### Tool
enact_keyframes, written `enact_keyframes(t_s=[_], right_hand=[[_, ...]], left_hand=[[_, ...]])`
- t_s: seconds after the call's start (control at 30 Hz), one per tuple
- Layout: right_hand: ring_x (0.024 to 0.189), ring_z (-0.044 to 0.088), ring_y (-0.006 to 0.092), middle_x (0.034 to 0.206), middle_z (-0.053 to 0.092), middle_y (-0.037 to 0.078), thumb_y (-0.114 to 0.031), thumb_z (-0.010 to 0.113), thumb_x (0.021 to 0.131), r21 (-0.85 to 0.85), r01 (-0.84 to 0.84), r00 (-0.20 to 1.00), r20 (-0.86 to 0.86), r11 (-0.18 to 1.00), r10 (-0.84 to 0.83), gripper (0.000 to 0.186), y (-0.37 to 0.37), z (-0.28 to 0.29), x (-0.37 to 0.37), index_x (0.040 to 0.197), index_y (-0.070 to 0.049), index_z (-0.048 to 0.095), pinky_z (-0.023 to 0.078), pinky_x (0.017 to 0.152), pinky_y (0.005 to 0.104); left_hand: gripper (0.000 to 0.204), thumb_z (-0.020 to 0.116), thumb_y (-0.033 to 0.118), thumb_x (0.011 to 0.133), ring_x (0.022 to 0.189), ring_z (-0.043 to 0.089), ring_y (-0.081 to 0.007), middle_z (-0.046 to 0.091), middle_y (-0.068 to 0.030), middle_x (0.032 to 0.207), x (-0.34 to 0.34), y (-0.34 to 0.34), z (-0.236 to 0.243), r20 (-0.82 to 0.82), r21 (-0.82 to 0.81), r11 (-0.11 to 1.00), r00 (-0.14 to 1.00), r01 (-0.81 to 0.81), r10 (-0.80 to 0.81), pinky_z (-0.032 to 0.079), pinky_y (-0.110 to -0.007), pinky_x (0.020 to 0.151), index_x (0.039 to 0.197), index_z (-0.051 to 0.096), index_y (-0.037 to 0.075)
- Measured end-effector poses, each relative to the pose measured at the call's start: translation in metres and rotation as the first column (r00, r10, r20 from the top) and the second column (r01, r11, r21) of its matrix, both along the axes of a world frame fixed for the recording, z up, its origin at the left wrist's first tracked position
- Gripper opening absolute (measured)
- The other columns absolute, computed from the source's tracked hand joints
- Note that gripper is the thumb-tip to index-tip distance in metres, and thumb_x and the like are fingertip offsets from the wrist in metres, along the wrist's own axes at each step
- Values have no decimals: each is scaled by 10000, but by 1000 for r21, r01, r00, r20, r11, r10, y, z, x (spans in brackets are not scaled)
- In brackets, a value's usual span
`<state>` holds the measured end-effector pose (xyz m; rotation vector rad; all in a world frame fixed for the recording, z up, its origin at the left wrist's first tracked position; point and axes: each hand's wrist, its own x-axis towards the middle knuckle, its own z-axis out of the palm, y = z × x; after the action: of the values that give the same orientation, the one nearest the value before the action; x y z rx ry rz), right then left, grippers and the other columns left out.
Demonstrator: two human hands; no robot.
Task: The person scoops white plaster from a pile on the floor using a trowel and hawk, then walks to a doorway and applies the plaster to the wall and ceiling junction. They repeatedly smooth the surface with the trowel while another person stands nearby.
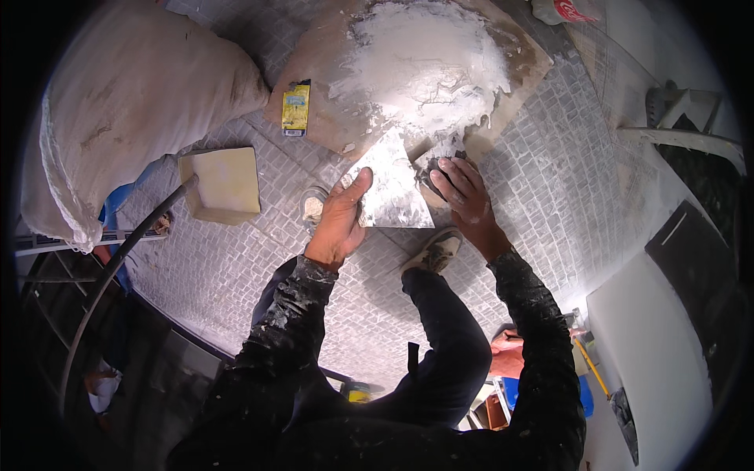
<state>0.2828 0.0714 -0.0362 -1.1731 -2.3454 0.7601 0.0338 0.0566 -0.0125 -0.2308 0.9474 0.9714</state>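
My left hand (341,216) grips the left edge of a flat, roughly triangular plate (393,188) smeared with white paste, its thumb on top. My right hand (468,196) closes around a dark tool (430,166) just right of the plate; its exact kind is hard to make out. White-grey paste shows at the tool's far end. Both hands are just in front of a brown board (322,55), which bears a spread mound of white plaster-like material (424,63). A yellow packet (296,107) lies at the board's left side.
A large pale sack (149,78) stands at the left, near a cream square shovel (224,184) with a long dark handle. My shoe (433,253) is on the grey paving (542,173). At the right are a pale panel (652,322) and a yellow-handled tool (593,369).
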Motion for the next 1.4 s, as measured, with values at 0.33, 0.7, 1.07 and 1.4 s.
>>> enact_keyframes(t_s=[0.33,0.7,1.07,1.4], right_hand=[[1230,476,304,1377,509,59,-64,536,863,336,73,805,536,939,-254,552,51,-186,25,1399,-196,536,344,1069,576],[1243,492,323,1380,531,24,-162,569,893,216,160,799,544,963,-255,493,56,-212,13,1372,-273,542,421,967,587],[1259,571,308,1283,652,141,56,543,857,-353,203,955,279,913,-104,452,51,-132,45,1250,-127,671,478,1037,401],[1337,462,430,1455,493,178,54,646,760,-142,-132,974,-203,981,102,621,-6,167,-6,1349,-132,580,402,1106,547]], left_hand=[[429,615,226,996,1160,630,-235,626,-109,1293,-17,-13,-3,35,-8,1000,999,11,-11,512,-417,1006,1359,509,24],[429,611,244,999,1168,626,-242,627,-107,1294,-30,-13,1,89,-42,998,994,-56,59,500,-422,1021,1354,516,24],[402,596,231,1009,1155,633,-244,634,-121,1275,-31,-14,5,43,-38,996,996,-79,81,509,-407,1016,1331,522,2],[444,608,221,1002,1132,652,-253,640,-148,1253,-8,-27,80,187,55,995,979,-87,75,540,-401,977,1356,482,-15]])
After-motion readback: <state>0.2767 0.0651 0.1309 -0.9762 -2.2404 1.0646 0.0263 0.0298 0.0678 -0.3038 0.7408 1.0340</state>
